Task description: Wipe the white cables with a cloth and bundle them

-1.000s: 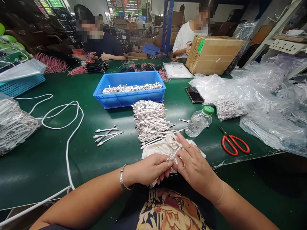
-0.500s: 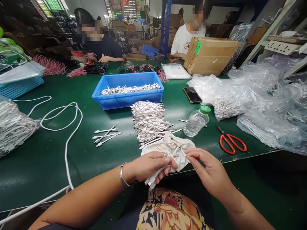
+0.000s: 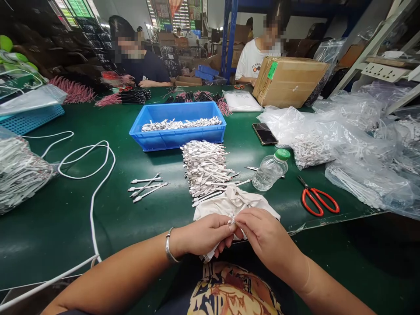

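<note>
My left hand (image 3: 210,234) is closed around a small bundle of short white cables (image 3: 210,254), whose flat ends stick out below the palm. My right hand (image 3: 259,225) pinches at the cable tips just above the left thumb; the fingertips of both hands meet there and hide what the right one grips. Under and behind the hands a white cloth (image 3: 213,205) lies crumpled at the table's front edge. Just beyond the cloth is a thick pile of the same white cables (image 3: 208,168). Several loose cables (image 3: 149,186) lie to the left of it.
A blue bin (image 3: 177,142) with white pieces stands behind the pile. To the right are a green-capped bottle (image 3: 267,173), red-handled scissors (image 3: 320,201), a phone (image 3: 264,134) and plastic bags (image 3: 361,144). A white cord (image 3: 93,210) loops at left. Two people sit across the table.
My right hand has moved left, from the cloth's right side to the cable tips at my left hand. The left hand keeps its bundle. The view has shifted slightly.
</note>
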`<action>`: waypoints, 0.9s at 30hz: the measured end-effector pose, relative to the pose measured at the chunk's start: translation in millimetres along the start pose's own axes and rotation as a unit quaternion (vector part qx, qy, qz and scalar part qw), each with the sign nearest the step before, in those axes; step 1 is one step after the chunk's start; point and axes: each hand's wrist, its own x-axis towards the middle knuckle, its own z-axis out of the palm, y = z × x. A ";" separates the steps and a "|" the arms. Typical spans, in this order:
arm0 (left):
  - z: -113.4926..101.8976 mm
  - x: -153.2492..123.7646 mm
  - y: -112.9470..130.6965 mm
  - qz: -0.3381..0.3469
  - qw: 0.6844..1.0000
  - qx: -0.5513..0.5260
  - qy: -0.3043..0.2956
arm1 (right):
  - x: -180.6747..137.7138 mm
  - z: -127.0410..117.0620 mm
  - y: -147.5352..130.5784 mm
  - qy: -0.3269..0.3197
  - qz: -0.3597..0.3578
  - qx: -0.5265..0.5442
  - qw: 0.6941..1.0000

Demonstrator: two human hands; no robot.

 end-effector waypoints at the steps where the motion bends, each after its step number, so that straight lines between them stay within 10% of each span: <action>1: 0.3 -0.3 0.6 0.000 1.000 0.015 0.002 | 0.4 1.2 -0.1 -0.003 -0.003 -0.013 1.000; 14: 0.2 -2.0 3.1 0.016 0.996 0.078 0.027 | -0.3 16.7 2.0 0.056 -0.135 -0.186 0.972; 27: -1.3 -5.2 6.5 0.072 0.992 0.086 0.059 | 5.0 16.8 10.4 0.093 -0.121 -0.194 0.969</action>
